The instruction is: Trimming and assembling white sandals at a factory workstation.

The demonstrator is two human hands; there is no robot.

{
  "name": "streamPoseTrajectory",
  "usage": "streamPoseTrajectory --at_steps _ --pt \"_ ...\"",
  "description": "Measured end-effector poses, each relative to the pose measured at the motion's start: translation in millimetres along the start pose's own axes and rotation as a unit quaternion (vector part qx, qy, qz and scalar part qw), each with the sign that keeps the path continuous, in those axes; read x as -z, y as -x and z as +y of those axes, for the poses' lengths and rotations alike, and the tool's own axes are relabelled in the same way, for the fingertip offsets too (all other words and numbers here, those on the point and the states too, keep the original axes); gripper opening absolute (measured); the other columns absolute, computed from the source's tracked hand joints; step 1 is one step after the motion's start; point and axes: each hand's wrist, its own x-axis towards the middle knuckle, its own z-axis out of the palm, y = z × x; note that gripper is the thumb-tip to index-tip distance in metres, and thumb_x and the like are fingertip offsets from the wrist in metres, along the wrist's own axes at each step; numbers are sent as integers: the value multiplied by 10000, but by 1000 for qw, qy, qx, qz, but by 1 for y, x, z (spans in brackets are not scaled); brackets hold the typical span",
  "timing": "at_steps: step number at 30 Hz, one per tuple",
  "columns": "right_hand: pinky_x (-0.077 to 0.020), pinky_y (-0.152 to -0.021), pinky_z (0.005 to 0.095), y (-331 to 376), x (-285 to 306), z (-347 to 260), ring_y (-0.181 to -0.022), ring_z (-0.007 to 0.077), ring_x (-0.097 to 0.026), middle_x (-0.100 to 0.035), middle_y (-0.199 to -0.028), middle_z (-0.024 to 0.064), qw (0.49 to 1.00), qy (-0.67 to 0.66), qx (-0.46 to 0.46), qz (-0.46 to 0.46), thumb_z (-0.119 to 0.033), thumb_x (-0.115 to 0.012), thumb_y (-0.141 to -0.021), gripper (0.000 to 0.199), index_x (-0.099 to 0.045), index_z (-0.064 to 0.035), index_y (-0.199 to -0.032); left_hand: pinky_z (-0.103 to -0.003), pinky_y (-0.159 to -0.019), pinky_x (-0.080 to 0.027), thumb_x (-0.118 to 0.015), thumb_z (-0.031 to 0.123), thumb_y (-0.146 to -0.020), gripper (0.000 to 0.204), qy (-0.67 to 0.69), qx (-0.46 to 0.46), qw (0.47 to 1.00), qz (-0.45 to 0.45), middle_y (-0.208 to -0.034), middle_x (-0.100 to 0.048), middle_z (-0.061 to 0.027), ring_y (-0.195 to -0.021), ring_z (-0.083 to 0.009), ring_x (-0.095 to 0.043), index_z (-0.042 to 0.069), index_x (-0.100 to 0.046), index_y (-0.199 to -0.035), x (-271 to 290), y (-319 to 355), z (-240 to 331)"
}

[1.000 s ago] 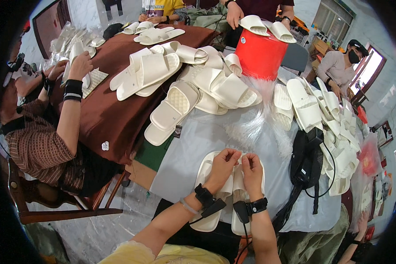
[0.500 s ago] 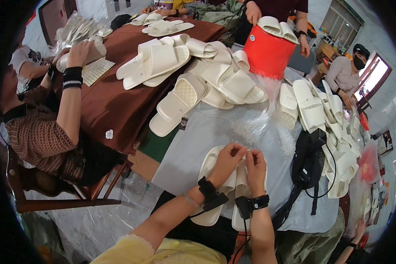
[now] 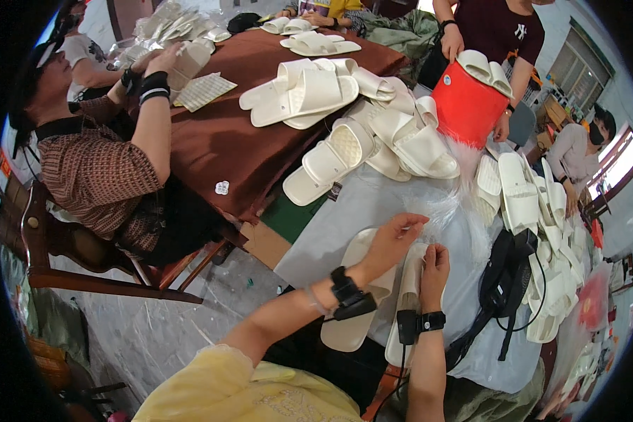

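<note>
In front of me on the grey table cover lie two cream slippers, a left one [image 3: 346,332] and a right one [image 3: 405,292], side by side with toes away from each other's heels hidden partly by my arms. My left hand [image 3: 392,243] hovers above the far end of the pair, fingers stretched toward the clear plastic strands [image 3: 464,211]; I see nothing in it. Close by, my right hand [image 3: 435,273] is over the right slipper, fingertips pressed together. Whatever it pinches is too small to make out. Both wrists carry black straps with small devices.
Cream slippers heap up at the far middle [image 3: 411,141] and at the right [image 3: 520,190]. A red bucket [image 3: 468,102] with slippers on top stands behind the strands. A black bag [image 3: 503,274] with a cable lies right of my hands. Co-workers sit and stand around the brown-covered table [image 3: 211,155].
My hands, close together before, have parted; the left has reached farther out toward the plastic strands. The right remains over the right slipper. The whole view has shifted, so things sit farther right.
</note>
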Motion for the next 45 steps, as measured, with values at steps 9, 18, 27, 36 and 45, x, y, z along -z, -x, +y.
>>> streamPoseTrajectory --at_steps 9,18,27,36,45 --pt "-388 -691 213 0 -3 -5 -747 81 -451 -503 -824 8 1000 1 -8 11 -176 -489 -885 171 -502 -8 -915 -389 -775 -452 -574 97 -737 262 -700 -146 697 54 -1047 -540 -160 -914 -333 -536 5 -577 -983 130 -12 -17" --pt "-412 -692 268 1 3 -2 -734 151 -502 -555 -791 79 993 87 49 55 -167 -510 -861 155 -534 -16 -889 -379 -663 -475 -522 98 -722 101 -786 -157 593 -76 -752 -578 -126 -736 -265 -594 34 -593 -690 123 -28 -12" --pt "-404 -646 227 4 -4 -10 -684 84 -475 -543 -748 9 999 -10 10 46 -161 -541 -845 148 -540 -17 -875 -367 -652 -447 -512 84 -705 144 -864 -228 448 -34 -882 -557 -80 -823 -248 -531 46 -619 -793 181 -7 52" --pt "-400 -667 219 0 -2 -1 -704 84 -479 -540 -761 7 999 -5 20 39 -198 -563 -845 185 -540 -18 -883 -297 -535 -485 -525 88 -759 99 -921 -67 382 44 -766 -607 -86 -627 -198 -626 69 -623 -755 227 -47 15" --pt "-409 -682 226 7 -3 -5 -722 86 -487 -548 -775 13 999 2 32 18 -161 -547 -851 150 -540 -16 -890 -279 -606 -488 -531 107 -773 145 -936 -47 332 105 -1151 -472 -113 -875 -189 -563 29 -595 -878 240 -29 -1"
